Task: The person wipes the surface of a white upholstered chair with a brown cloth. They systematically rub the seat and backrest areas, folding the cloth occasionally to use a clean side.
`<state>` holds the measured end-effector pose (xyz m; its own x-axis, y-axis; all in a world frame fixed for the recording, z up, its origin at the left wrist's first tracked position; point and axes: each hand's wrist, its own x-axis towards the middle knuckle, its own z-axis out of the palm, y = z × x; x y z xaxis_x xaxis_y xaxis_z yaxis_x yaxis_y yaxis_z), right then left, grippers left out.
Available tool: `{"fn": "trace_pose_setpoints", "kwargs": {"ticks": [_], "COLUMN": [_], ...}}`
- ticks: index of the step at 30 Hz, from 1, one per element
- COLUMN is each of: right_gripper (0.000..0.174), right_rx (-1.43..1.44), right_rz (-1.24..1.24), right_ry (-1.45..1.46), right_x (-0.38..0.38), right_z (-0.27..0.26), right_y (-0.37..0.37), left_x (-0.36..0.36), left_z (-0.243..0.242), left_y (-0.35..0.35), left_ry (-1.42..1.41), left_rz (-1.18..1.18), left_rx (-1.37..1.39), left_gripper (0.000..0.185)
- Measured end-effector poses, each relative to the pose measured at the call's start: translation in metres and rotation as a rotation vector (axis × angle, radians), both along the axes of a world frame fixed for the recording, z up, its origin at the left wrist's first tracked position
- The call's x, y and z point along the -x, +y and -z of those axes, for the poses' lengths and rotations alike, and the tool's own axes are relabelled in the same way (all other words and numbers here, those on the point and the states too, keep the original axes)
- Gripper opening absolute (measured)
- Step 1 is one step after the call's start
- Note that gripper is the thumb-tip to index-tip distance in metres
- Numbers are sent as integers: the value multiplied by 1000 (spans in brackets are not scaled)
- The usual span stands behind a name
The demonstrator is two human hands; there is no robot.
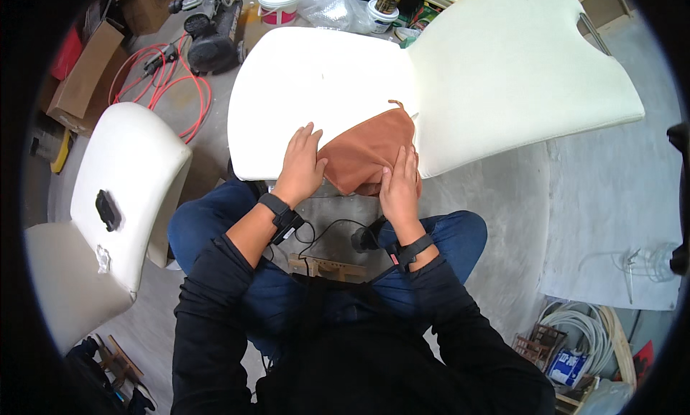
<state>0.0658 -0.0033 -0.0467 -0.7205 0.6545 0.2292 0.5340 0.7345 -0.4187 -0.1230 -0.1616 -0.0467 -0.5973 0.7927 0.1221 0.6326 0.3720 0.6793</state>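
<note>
A reddish-brown cloth (pixel 366 140) with a small hanging loop lies creased over the near edge of a white padded chair seat (pixel 302 80). Part of it drapes down beside the chair's backrest (pixel 512 75). My left hand (pixel 302 164) rests palm down on the seat's front edge, its thumb and index finger touching the cloth's left side. On the cloth's right part lies my right hand (pixel 400 188), flat, fingers extended and thumb slightly apart. Neither hand visibly grips the fabric; the right fingertips lie close to where seat and backrest meet.
Another white chair (pixel 126 183) stands at left with a small black object (pixel 107 210) on it. Behind are an air compressor (pixel 210 48), an orange-red hose (pixel 199 102), a lidded bucket (pixel 280 5) and cardboard boxes (pixel 89 75). Coiled pale tubing (pixel 585 328) lies lower right.
</note>
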Motion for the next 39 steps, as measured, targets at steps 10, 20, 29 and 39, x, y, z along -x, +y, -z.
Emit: {"fn": "trace_pose_setpoints", "kwargs": {"ticks": [10, 20, 29, 39], "right_gripper": [56, 55, 54, 50], "right_rx": [-44, 31, 59, 301], "right_rz": [-35, -12, -38, -110], "right_ry": [58, 155, 156, -34], "right_x": [80, 197, 258, 279], "right_z": [9, 16, 14, 4], "right_y": [74, 182, 245, 286], "left_x": [5, -3, -6, -8], "left_z": [-10, -16, -23, -20], "left_y": [3, -1, -2, -3], "left_ry": [-179, -63, -69, -56], "left_rz": [52, 104, 107, 102], "left_rx": [142, 233, 285, 311], "left_gripper": [82, 93, 93, 93]}}
